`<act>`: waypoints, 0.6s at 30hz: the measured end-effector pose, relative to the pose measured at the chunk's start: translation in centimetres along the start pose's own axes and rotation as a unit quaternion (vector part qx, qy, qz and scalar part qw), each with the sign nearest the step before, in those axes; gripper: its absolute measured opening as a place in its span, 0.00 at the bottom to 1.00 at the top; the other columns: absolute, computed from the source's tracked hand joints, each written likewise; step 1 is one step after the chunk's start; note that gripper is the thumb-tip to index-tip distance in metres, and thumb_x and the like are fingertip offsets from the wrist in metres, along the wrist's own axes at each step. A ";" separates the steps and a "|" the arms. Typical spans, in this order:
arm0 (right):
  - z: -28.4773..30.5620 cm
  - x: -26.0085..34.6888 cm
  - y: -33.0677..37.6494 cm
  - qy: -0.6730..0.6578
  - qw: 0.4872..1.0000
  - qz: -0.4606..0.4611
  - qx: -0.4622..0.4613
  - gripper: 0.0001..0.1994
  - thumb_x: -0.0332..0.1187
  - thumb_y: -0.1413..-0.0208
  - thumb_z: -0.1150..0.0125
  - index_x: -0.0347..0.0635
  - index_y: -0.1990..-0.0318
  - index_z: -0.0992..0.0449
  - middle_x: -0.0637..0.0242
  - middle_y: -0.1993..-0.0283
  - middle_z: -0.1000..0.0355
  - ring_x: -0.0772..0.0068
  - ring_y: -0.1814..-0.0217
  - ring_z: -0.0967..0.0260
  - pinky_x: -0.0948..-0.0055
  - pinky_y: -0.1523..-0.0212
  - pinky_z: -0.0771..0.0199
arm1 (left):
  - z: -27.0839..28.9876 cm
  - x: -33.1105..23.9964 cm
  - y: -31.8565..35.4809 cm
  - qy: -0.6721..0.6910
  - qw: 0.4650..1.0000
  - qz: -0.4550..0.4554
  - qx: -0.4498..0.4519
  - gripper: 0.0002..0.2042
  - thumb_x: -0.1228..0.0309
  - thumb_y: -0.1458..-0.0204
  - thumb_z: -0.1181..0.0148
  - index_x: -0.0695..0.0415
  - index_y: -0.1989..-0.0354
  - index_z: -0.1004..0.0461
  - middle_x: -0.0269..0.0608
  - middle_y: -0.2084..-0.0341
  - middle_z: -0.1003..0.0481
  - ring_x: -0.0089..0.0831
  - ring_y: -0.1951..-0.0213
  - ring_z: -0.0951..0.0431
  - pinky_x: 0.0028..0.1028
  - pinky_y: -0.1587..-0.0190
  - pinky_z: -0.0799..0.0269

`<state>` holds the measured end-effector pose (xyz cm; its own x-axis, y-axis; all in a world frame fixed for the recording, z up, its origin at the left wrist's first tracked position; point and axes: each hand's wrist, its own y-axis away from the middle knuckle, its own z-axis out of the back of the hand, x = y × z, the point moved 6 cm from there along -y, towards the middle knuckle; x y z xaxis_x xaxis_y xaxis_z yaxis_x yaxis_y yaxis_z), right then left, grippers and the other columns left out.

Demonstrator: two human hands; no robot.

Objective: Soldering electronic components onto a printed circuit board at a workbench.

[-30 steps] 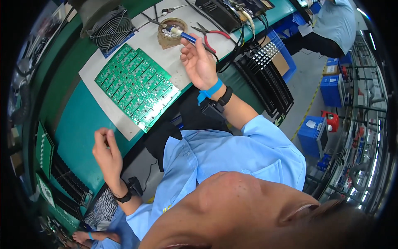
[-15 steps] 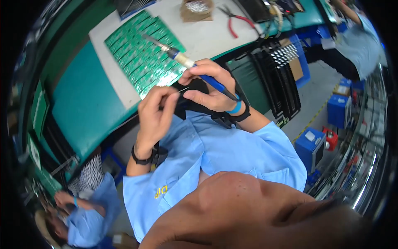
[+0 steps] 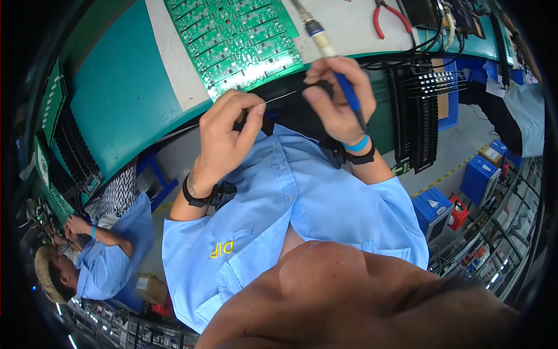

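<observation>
a second ago your right hand (image 3: pixel 337 102) was stretched out over the bench, and your left hand (image 3: pixel 224 136) hung low, well apart. now both are drawn in close to your chest, the soldering iron (image 3: pixel 325 49) in the right, a thin wire (image 3: pixel 279 96) pinched between them.

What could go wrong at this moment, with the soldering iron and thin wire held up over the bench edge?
The right hand holds the soldering iron while also pinching the thin wire with the left hand; the grip on the iron looks split, so it might slip. The iron's tip hangs over the green circuit boards and could touch them. Both hands sit close to the blue shirt, so a dropped iron could land on it.
</observation>
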<state>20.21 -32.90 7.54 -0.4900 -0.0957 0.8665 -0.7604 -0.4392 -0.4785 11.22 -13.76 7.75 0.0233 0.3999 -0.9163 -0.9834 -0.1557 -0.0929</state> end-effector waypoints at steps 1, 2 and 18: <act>1.0 -0.3 0.4 0.004 0.999 -0.004 -0.038 0.25 0.15 0.42 0.32 0.35 0.38 0.31 0.50 0.48 0.27 0.65 0.58 0.21 0.69 0.57 0.17 | 0.2 0.3 0.3 -0.001 1.000 0.007 0.002 0.04 0.82 0.44 0.32 0.63 0.62 0.19 0.41 0.69 0.22 0.29 0.70 0.22 0.28 0.70 0.29; 2.0 -0.6 0.8 0.008 0.997 -0.008 -0.076 0.22 0.17 0.42 0.31 0.34 0.40 0.28 0.52 0.51 0.25 0.68 0.60 0.21 0.71 0.57 0.19 | 0.3 0.7 0.6 0.008 1.000 0.017 0.001 0.04 0.82 0.45 0.31 0.63 0.62 0.19 0.41 0.69 0.22 0.29 0.70 0.22 0.28 0.70 0.29; 2.9 3.3 1.9 0.080 0.994 0.072 0.000 0.13 0.26 0.41 0.34 0.28 0.50 0.22 0.51 0.66 0.22 0.64 0.70 0.26 0.68 0.67 0.25 | 4.2 -0.2 -3.4 -0.220 0.965 -0.141 -0.031 0.04 0.76 0.47 0.28 0.57 0.64 0.16 0.36 0.69 0.23 0.35 0.63 0.22 0.33 0.60 0.30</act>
<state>18.37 -36.62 9.89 -0.6550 -0.0151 0.7555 -0.6776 -0.4308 -0.5960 13.84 -9.54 9.86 0.1957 0.7764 -0.5991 -0.9364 -0.0335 -0.3493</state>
